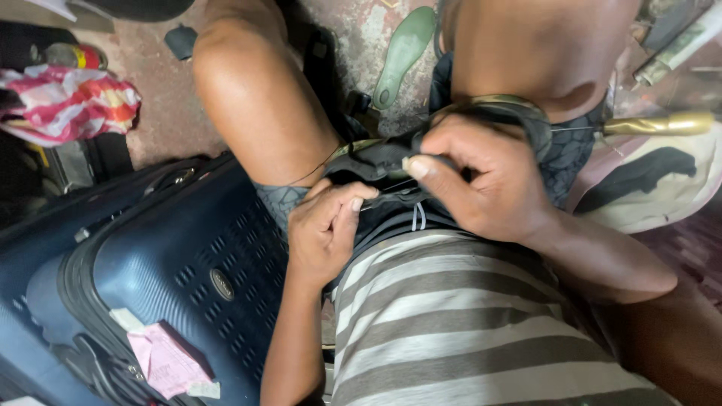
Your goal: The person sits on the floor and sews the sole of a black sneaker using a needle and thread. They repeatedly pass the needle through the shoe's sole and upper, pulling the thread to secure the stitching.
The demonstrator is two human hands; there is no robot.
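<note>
Landmark: dark blue hard-shell suitcase with perforated pattern (pixel 188 278), lower left of view; places given relative to it.
Far left: crumpled red-and-white patterned plastic bag (pixel 68 101), above the suitcase, on the floor.
On suitcase: pink paper tag (pixel 167 362), at its lower edge.
Left hand (pixel 325 225): just right of the suitcase; fingers curled shut, pinching the black strap-like piece of dark material (pixel 391 162) and a thin thread.
Right hand (pixel 481 177): further right; closed, thumb and fingers clamping the same piece in the lap.
Gold-coloured metal tool handle (pixel 658 124): far right, untouched.
Progress: judged mid-work; 2 hands engaged, thread taut, piece not released; extent finished cannot be told.
</note>
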